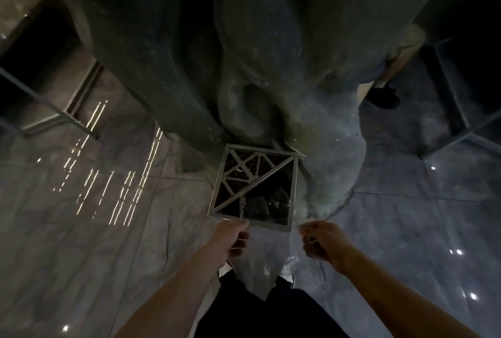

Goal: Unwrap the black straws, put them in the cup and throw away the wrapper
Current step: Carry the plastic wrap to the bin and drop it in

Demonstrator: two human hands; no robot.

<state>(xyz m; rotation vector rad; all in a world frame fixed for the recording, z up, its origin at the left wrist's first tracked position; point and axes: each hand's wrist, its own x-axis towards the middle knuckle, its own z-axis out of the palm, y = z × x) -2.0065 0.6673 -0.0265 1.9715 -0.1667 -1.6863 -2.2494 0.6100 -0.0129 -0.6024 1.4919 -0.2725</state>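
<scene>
Nearest, at six o'clock, both forearms reach out over a glossy floor [81, 229]. Left hand [235, 237] pinches a thin clear wrapper [242, 206] that dangles over the square metal-rimmed bin [252, 188] at twelve o'clock; right hand [322, 242] is curled, perhaps on another scrap, though I cannot tell. Such film is probably feather-light, limp and clingy, best nipped at an edge and shaken loose. Straws and cup are out of sight; dimness and blur hide the bin's contents.
</scene>
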